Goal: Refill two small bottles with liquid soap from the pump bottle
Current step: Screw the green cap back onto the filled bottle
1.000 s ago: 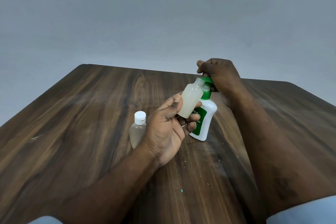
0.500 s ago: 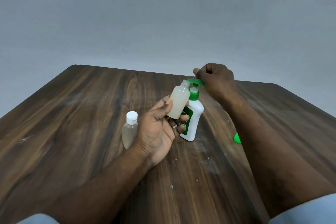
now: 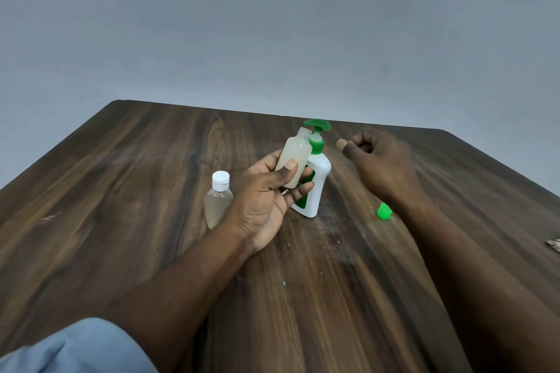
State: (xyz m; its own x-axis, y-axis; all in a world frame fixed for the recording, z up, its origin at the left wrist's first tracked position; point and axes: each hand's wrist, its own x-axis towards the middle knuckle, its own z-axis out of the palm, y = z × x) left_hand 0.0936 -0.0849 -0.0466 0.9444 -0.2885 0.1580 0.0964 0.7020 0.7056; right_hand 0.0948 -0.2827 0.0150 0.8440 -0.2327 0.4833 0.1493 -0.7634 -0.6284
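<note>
My left hand (image 3: 266, 200) grips a small uncapped translucent bottle (image 3: 295, 154) holding pale liquid, its open neck just under the spout of the pump. The white pump bottle (image 3: 316, 179) with a green pump head stands upright on the table right behind it. My right hand (image 3: 381, 163) hovers to the right of the pump, fingers curled, thumb out, holding nothing. A second small bottle (image 3: 218, 203) with a white cap stands left of my left hand. A green cap (image 3: 384, 211) lies on the table beside my right wrist.
The dark wooden table (image 3: 121, 221) reaches back to a grey wall. Small crumbs and a smear mark the surface near the pump bottle. A pale scrap (image 3: 554, 245) lies at the right edge of view.
My right hand has come off the green pump head and moved to the right of it. The pump head has risen. My left hand still holds the uncapped bottle at the spout.
</note>
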